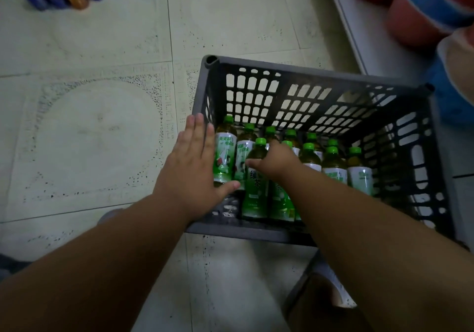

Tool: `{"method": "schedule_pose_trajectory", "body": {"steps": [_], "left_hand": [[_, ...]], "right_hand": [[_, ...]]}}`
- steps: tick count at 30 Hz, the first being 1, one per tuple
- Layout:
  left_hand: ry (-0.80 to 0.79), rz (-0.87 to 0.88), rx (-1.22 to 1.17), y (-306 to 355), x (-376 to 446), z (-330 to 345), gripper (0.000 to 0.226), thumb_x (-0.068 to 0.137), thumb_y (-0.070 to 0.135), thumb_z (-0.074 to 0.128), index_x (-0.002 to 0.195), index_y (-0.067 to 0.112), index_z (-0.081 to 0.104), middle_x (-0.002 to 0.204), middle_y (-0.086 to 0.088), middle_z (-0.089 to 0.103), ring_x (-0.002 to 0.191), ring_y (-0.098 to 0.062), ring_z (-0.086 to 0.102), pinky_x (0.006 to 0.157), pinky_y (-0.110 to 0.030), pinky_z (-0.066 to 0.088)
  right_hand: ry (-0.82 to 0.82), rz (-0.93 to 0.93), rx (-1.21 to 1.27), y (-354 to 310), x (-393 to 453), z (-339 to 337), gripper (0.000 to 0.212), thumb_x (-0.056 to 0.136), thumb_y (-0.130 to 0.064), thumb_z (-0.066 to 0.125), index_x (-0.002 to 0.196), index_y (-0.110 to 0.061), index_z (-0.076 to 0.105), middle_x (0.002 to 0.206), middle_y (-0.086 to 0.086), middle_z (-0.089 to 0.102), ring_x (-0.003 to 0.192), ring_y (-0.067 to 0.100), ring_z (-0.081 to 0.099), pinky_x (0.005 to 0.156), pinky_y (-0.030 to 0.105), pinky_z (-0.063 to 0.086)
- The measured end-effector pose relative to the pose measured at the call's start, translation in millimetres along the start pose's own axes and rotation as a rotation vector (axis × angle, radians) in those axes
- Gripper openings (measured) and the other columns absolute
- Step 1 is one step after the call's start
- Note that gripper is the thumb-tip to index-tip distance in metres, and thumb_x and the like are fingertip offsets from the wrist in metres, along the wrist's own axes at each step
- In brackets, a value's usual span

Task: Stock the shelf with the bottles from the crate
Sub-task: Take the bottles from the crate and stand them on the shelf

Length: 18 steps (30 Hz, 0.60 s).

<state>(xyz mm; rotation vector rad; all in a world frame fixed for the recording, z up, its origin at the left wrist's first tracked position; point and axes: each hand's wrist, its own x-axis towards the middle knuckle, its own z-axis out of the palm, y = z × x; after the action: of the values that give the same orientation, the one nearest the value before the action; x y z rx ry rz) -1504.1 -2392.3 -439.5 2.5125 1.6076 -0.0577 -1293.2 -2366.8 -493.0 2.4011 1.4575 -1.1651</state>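
Your right hand point(275, 161) curls around the neck of a green-capped bottle point(256, 178) standing with the others in the gray crate point(295, 71) on the floor, while your left hand point(195, 162) lies flat and open at the crate's left wall. The full bottles probably feel heavy, with slick labels, so grip just under the cap. Lift straight up past the tall latticed walls; the white shelf point(359, 37) sits near on the right.

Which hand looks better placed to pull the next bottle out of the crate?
Right. The right hand is already down among the bottles, fingers around one green-capped bottle, while the left hand lies flat at the crate edge.
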Motion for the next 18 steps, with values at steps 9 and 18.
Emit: {"method": "schedule_pose_trajectory", "body": {"steps": [9,18], "left_hand": [[-0.015,0.019,0.071,-1,2,2,0.125,0.072,0.093,0.012,0.150,0.003,-0.026,0.159,-0.021,-0.031,0.147,-0.031,-0.029,0.121,-0.044,-0.011],[-0.080,0.009,0.073,2,3,-8,0.129,0.065,0.096,0.009,0.145,0.003,-0.031,0.158,-0.021,-0.032,0.147,-0.031,-0.029,0.117,-0.040,-0.012]], "right_hand": [[0.097,0.083,-0.169,-12,29,36,0.109,0.066,-0.054,0.084,0.147,-0.009,0.026,0.141,0.019,0.043,0.124,0.037,0.049,0.090,0.043,0.047],[-0.078,-0.227,0.433,-12,3,7,0.073,0.062,-0.025,0.092,0.122,-0.020,0.051,0.111,0.000,0.067,0.101,0.020,0.065,0.088,0.040,0.055]]}}
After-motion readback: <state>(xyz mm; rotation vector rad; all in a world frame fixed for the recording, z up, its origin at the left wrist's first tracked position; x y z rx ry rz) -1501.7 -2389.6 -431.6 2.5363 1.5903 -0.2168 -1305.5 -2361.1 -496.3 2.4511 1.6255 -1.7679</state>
